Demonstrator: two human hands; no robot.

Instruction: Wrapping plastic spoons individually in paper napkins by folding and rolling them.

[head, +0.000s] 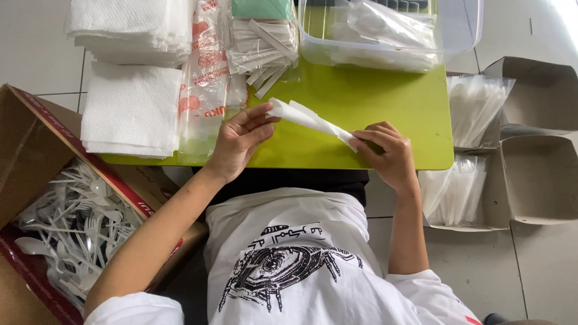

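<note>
At the far left a brown cardboard box [36, 144] stands on the floor beside the person, heaped with loose white plastic cutlery [72, 232]. Above it, on the left end of the green counter [367, 102], lies a flat stack of white paper napkins [129, 111], with a second stack [129, 27] behind it and a clear printed plastic bag [205, 90] just to its right. The left arm reaches up from the lower left, forearm slanting across the box edge, wrist bent slightly back; the left hand [238, 141] hovers over the counter's front edge with its fingers [256, 117] curled and the thumb and fingertips pinching the upper left end of a rolled white napkin [310, 120]. That napkin runs on a slant, down and to the right, held above the counter between both hands. Behind it sit a packet of paper-wrapped sticks [265, 48] and a clear plastic tub [385, 36] holding plastic bags. The right hand [385, 150] comes up from the lower right, forearm nearly upright, knuckles facing the camera, its fingers [367, 138] closed tight around the napkin's lower right end. To the right, on the tiled floor, open cardboard boxes [536, 180] hold clear bags of white cutlery [460, 186].
</note>
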